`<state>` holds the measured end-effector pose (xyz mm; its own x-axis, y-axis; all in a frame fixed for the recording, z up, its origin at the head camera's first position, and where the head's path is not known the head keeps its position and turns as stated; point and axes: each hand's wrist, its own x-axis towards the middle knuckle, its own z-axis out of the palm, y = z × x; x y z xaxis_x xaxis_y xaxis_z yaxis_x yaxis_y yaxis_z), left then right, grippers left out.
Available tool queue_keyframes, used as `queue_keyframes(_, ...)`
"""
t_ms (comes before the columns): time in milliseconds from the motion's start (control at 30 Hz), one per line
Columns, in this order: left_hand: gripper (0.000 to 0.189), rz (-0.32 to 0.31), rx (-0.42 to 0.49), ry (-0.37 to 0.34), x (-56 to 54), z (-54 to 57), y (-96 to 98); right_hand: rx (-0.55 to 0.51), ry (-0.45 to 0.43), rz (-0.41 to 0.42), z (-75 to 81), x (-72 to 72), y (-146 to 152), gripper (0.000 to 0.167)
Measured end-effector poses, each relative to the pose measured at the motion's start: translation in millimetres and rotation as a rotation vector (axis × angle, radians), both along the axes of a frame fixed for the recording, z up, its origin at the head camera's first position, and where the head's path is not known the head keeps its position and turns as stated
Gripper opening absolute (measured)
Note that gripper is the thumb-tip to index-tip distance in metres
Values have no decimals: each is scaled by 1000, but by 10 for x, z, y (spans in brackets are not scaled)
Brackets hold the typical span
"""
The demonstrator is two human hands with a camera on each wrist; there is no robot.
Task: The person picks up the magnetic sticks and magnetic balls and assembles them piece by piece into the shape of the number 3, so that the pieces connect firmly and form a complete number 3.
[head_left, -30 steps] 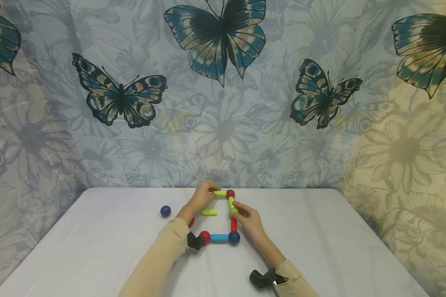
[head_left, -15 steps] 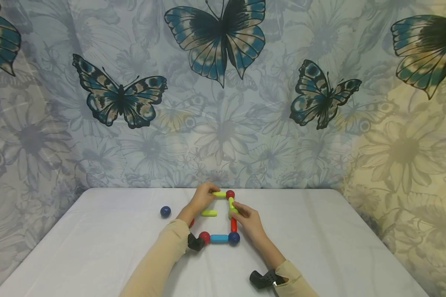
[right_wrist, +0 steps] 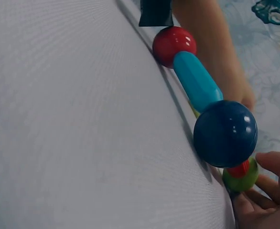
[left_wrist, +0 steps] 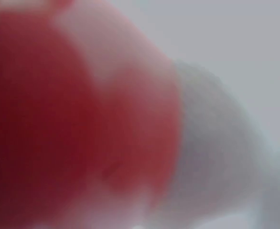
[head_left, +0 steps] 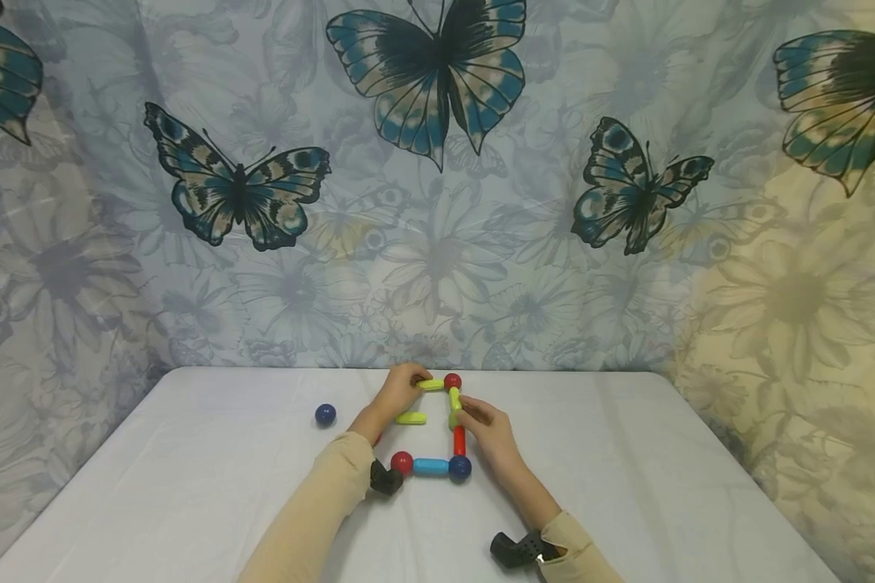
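Note:
In the head view, my left hand [head_left: 399, 394] pinches the left end of a yellow-green rod [head_left: 432, 385], whose other end meets a red ball [head_left: 453, 381]. From that ball a second yellow-green stick [head_left: 455, 397] runs down to a green ball [head_left: 454, 419]. My right hand [head_left: 494, 433] holds this joint between thumb and fingers; the right wrist view shows its fingers around the green ball [right_wrist: 242, 180]. A red rod [head_left: 459, 441], a dark blue ball [head_left: 460, 468], a light blue rod [head_left: 431, 466] and a red ball [head_left: 402, 463] continue the chain. Blurred red fills the left wrist view.
A loose yellow-green rod [head_left: 411, 419] lies inside the frame of parts. Left of my left hand sits a single dark blue ball [head_left: 326, 415]. Another red ball is mostly hidden by my left wrist. The white table [head_left: 598, 453] ends at a butterfly-patterned backdrop.
My left hand has come slightly nearer with its end of the yellow-green rod, tilting it a little. The right hand keeps its hold, almost still.

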<state>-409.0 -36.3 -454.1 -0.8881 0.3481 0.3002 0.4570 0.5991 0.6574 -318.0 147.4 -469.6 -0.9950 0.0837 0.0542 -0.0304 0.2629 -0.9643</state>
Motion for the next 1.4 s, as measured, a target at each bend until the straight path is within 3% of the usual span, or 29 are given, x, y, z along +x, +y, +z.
queue_keyframes(567,25,-6,19,-10,-4,-18,-8,-14,11,-42,58,-292,-123,45)
queue_keyframes(867,26,-10,21,-20,7,-19,-27,46,69,36,49,-425,-139,49)
queue_keyframes(1167,32,-29,100,-34,78,11,-62,15,91,36,31,-424,-124,47)
queue_keyframes(1400,35,22,108,-44,168,166,-182,-41,92,52,162,-289,-135,46)
